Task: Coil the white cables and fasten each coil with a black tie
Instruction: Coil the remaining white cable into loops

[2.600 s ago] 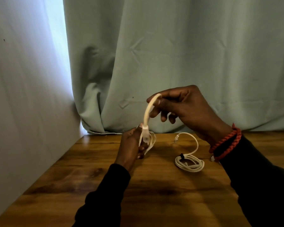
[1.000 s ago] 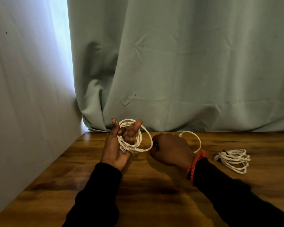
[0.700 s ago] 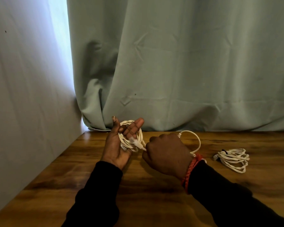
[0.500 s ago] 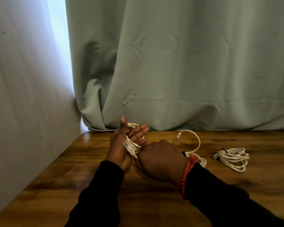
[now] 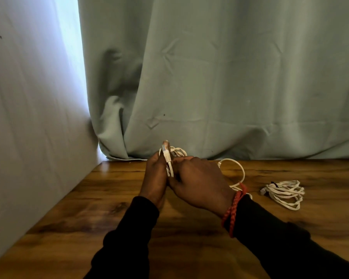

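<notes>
Behind right hand (image 5: pixel 199 186), half-hidden cable (image 5: pixel 238 170); rightward, tied coil (image 5: pixel 284 193).

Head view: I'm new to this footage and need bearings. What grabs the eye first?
The two hands meeting at centre: the left hand holds a white cable coil with its plug sticking up, and the right hand closes in on it. A finished coil lies on the table at right.
</notes>
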